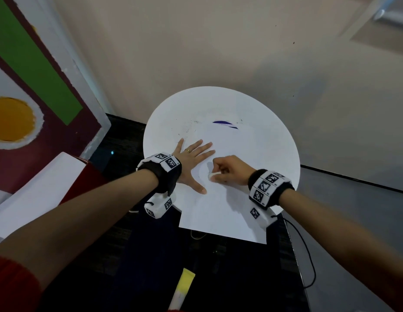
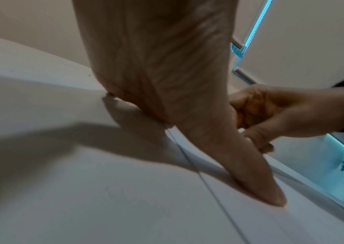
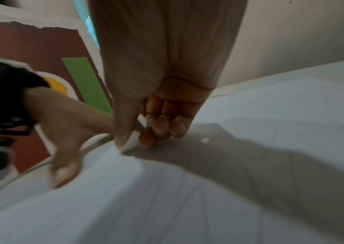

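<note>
A white sheet of paper (image 1: 223, 212) lies on a round white table (image 1: 263, 122), its near edge hanging over the table's front. My left hand (image 1: 193, 158) lies flat on the paper with fingers spread, a ring on one finger. Just right of it, my right hand (image 1: 227, 170) pinches a small white eraser (image 1: 212, 176) between thumb and curled fingers, its tip down on the paper. In the right wrist view the eraser (image 3: 132, 140) shows under the thumb. In the left wrist view my left thumb (image 2: 250, 165) presses the paper.
Dark eraser crumbs (image 1: 187, 130) and a purple-marked scrap (image 1: 225, 124) lie at the table's far side. A painted board (image 1: 38, 86) with green and yellow shapes leans at the left. A yellow-and-white tube (image 1: 182, 289) lies below the table. A black cable (image 1: 306, 251) runs at the right.
</note>
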Available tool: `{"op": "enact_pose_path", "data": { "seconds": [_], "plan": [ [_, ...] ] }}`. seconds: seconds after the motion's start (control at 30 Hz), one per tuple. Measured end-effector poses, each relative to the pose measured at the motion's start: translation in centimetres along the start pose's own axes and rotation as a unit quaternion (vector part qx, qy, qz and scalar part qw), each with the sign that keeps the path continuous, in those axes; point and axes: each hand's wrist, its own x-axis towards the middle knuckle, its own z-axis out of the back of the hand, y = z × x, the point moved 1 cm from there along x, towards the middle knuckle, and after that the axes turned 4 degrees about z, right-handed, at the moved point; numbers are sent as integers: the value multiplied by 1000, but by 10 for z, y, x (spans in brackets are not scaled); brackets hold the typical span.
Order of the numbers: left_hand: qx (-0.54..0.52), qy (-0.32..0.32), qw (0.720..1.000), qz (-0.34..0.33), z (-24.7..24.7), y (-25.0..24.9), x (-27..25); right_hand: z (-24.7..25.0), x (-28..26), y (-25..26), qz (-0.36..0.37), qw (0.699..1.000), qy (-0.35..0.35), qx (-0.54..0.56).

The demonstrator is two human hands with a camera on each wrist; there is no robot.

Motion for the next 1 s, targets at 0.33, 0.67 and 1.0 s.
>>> {"op": "enact_pose_path", "data": {
  "seconds": [0.33,0.67,1.0],
  "plan": [
    [2,7,1000,6,2,-1,1,12,6,-2,-13,999,-34,-28],
    [3,5,1000,15,4,-2,0,16,1,-13,-32,993,-105,-41],
    [-35,-30,996,78,-7,-35,13,7,-12,-14,-25,998,-44,-23]
  ]
}}
